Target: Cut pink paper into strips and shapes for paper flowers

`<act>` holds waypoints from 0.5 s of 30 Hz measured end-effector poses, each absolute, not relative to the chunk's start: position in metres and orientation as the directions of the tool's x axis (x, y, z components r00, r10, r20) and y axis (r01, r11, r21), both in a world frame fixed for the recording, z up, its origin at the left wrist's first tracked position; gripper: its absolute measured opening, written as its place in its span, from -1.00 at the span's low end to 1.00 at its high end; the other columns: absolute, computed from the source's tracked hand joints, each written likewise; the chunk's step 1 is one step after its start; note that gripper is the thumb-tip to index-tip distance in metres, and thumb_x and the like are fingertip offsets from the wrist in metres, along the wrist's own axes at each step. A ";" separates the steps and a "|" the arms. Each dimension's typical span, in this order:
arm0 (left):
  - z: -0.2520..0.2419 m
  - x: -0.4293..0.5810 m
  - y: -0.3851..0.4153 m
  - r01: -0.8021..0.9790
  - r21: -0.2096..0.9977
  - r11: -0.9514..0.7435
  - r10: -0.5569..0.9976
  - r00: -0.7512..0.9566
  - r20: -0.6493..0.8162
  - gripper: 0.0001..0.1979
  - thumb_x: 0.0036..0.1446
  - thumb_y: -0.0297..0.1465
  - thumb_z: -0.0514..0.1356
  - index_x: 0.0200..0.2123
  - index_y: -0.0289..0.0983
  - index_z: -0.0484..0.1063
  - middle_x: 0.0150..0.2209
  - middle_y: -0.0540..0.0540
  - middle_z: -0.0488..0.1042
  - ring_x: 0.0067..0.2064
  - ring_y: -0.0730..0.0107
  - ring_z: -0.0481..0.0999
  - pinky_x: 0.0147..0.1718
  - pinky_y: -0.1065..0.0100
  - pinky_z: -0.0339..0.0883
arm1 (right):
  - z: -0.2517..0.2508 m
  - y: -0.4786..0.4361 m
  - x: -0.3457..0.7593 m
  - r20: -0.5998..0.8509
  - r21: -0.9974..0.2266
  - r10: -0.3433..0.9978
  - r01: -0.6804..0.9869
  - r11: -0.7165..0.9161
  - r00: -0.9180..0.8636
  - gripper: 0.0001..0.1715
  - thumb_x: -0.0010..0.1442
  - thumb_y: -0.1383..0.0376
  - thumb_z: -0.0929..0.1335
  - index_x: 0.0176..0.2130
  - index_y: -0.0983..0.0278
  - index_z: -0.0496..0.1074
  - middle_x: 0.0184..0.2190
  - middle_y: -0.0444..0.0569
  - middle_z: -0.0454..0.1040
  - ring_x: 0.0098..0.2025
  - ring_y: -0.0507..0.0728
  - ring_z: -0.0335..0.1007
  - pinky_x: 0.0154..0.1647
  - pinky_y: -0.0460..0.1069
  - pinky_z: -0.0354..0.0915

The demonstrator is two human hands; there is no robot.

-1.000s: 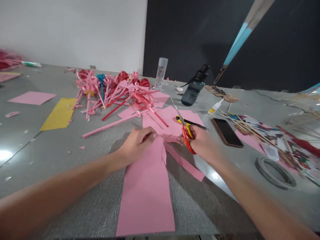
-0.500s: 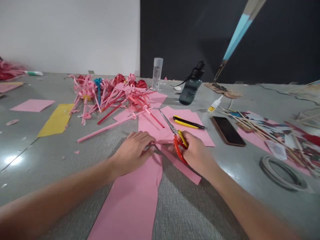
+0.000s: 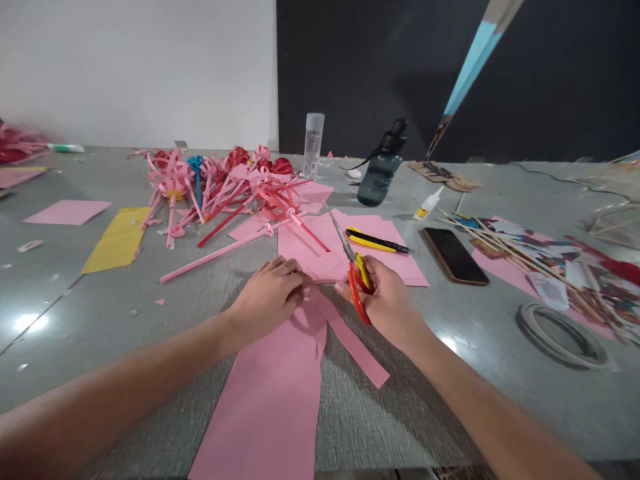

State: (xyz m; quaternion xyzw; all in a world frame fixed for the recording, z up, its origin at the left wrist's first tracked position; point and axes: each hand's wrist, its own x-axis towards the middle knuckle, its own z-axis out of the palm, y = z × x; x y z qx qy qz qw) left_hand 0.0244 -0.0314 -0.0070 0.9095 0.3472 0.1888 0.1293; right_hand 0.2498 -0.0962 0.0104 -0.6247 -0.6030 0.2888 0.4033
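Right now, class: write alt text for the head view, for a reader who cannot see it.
The right hand holds red-handled scissors beside the left hand, which rests on a pink paper sheet on a grey table. Beyond lie pink paper sticks, a yellow utility knife and a phone.

The pink sheet (image 3: 270, 400) runs off the bottom edge at 6 o'clock, so its near end is unseen. Its far end lies under the left hand (image 3: 267, 300), whose curled fingertips hide whether they pinch or only press. The right hand (image 3: 387, 303) covers most of the handle loops of the scissors (image 3: 356, 280). At 9 o'clock a blurred red heap (image 3: 15, 143) is cut by the left edge. At 3 o'clock the sticks and cut-outs (image 3: 550, 260) smear past the right edge. The label on the glue bottle (image 3: 429, 203) is too small to read.
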 end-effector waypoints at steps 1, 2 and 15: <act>-0.006 0.025 -0.032 0.584 0.373 -0.721 0.685 0.684 0.252 -0.73 0.24 -0.54 0.15 -0.10 -0.17 0.58 -0.12 -0.06 0.53 0.00 0.17 0.44 0.05 0.08 0.38 | 0.009 -0.096 0.250 0.114 -0.863 0.987 0.503 0.045 0.109 -0.73 0.14 0.21 0.47 -0.31 0.16 0.30 -0.45 -0.20 0.40 -0.42 0.09 0.32 -0.41 -0.02 0.19; -0.006 0.025 -0.032 0.581 0.380 -0.719 0.686 0.682 0.254 -0.74 0.23 -0.55 0.15 -0.13 -0.18 0.58 -0.09 -0.05 0.53 0.01 0.18 0.44 0.05 0.09 0.38 | 0.008 -0.096 0.250 0.102 -0.874 0.989 0.484 0.037 0.109 -0.73 0.13 0.21 0.48 -0.31 0.16 0.30 -0.45 -0.19 0.41 -0.43 0.09 0.31 -0.42 -0.02 0.19; -0.003 0.026 -0.034 0.572 0.403 -0.714 0.688 0.680 0.254 -0.71 0.21 -0.58 0.16 -0.12 -0.17 0.59 -0.08 -0.03 0.56 0.00 0.20 0.43 0.01 0.16 0.41 | 0.022 -0.096 0.243 0.026 -0.975 0.989 0.224 -0.007 0.145 -0.67 0.04 0.21 0.51 -0.36 0.18 0.29 -0.49 -0.22 0.32 -0.44 0.06 0.25 -0.39 -0.02 0.20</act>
